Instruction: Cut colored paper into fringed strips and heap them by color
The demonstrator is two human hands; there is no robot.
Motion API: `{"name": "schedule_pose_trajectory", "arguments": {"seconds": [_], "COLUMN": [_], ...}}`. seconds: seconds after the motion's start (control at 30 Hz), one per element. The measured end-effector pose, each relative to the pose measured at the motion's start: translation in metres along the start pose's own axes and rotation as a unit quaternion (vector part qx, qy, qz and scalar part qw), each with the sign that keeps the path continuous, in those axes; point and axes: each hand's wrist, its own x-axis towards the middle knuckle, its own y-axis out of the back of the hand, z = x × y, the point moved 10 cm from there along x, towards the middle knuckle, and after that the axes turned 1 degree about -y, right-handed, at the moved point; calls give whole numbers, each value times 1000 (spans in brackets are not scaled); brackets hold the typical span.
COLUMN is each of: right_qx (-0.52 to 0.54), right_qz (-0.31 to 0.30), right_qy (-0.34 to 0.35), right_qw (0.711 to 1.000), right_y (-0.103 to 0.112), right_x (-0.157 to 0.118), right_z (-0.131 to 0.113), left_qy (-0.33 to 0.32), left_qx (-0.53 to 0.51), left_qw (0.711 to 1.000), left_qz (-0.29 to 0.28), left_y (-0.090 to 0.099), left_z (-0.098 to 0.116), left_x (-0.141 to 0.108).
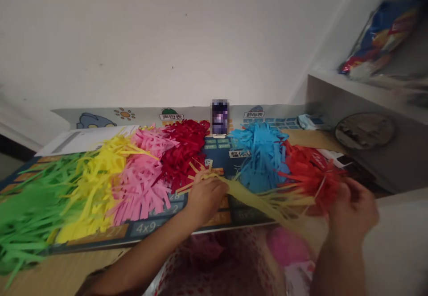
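Note:
My left hand (pixel 207 195) is closed on a pale yellow fringed paper strip (pixel 247 193), whose cut ends poke out past the fingers. The strip's loose fringe trails right, blurred, toward my right hand (pixel 354 207). That hand is pinched at the red-orange fringed paper (pixel 307 169); blur hides exactly what lies between its fingers. Blue fringed paper (pixel 262 153) lies between the two hands, farther back. Left of my left hand are piles of dark red (pixel 183 149), pink (pixel 143 175), yellow (pixel 100 189) and green fringed paper (pixel 43 202).
The piles lie on a printed learning mat (pixel 150 228) over a wooden table (pixel 76 267). A phone with a blurred-out screen (pixel 220 117) stands against the wall. At right are a shelf (pixel 368 93) with a snack bag (pixel 384 37) and a round dial (pixel 364 129).

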Motion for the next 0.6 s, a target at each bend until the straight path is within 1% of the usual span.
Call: {"name": "schedule_pose_trajectory", "arguments": {"seconds": [0.03,0.07,0.1,0.13,0.17,0.2,0.23,0.27,0.33,0.37,0.4,0.43,0.47,0.5,0.53,0.6], "right_qx": [9,34,69,85,77,77,73,62,36,21,9,-1,-9,-14,-17,-13], "right_qz": [37,33,-59,-174,-265,-301,-307,-306,-299,-304,-311,-314,-313,-308,-302,-292], "right_qy": [26,81,180,255,299,328,332,322,299,293,294,299,305,312,320,339], "right_qw": [999,996,979,947,913,892,889,894,906,906,904,901,899,899,898,894], "right_y": [9,7,-15,-43,-69,-85,-98,-110,-126,-132,-135,-136,-136,-134,-131,-126], "right_x": [-13,-30,-53,-82,-109,-127,-134,-134,-125,-120,-116,-113,-109,-107,-106,-108], "right_z": [-16,-40,-74,-104,-124,-139,-147,-150,-147,-144,-142,-140,-139,-138,-137,-136], "left_qy": [4,8,11,12,13,15,21,31,46,40,25,5,-7,15,50,131], "left_qx": [8,14,17,17,14,11,12,18,18,4,-27,-70,-108,-132,-154,-207], "left_qw": [1000,999,999,999,999,999,999,999,997,997,998,997,993,988,983,966], "left_qz": [-16,-29,-38,-45,-48,-44,-29,0,61,71,53,8,-47,-79,-92,-78], "left_y": [-4,-6,-8,-9,-9,-8,-3,4,17,17,9,-6,-25,-42,-57,-81], "left_z": [-2,-4,-5,-7,-7,-6,-5,-2,9,19,31,44,54,56,53,38], "left_x": [4,10,15,21,25,29,31,32,25,20,16,14,11,11,13,21]}}
